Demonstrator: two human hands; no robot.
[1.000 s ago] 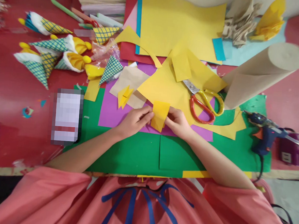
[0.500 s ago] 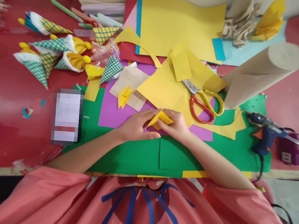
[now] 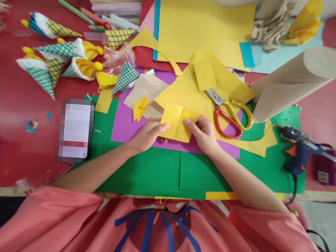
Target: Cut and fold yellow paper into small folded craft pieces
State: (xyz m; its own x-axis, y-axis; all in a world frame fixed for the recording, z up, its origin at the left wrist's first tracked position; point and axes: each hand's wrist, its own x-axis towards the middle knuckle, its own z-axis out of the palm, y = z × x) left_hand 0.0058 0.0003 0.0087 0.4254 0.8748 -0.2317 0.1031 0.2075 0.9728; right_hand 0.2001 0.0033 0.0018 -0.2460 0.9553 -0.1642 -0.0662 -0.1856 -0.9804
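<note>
A small square of yellow paper (image 3: 177, 123), creased down its middle, is spread between my two hands. My left hand (image 3: 147, 135) pinches its left edge, thumb on top and fingers underneath. At the right edge my right hand (image 3: 204, 134) grips it the same way. Beyond the paper lies a larger yellow sheet (image 3: 176, 90) with scissors (image 3: 226, 114) on it, one handle red and one yellow. A folded yellow paper piece (image 3: 141, 108) rests on a brown paper scrap (image 3: 147, 87) left of the held square. Purple paper (image 3: 124, 127) is under my hands.
A green board (image 3: 141, 174) covers the front of the red table (image 3: 20, 131). On the left are a phone (image 3: 76, 129) and several patterned paper cones (image 3: 59, 51). To the right stand a brown paper roll (image 3: 300, 83) and a glue gun (image 3: 298, 154). Yellow sheets (image 3: 206, 25) lie behind.
The yellow paper was folded and bunched between my hands. Now it is opened out flat, and my hands have moved apart to its left and right edges.
</note>
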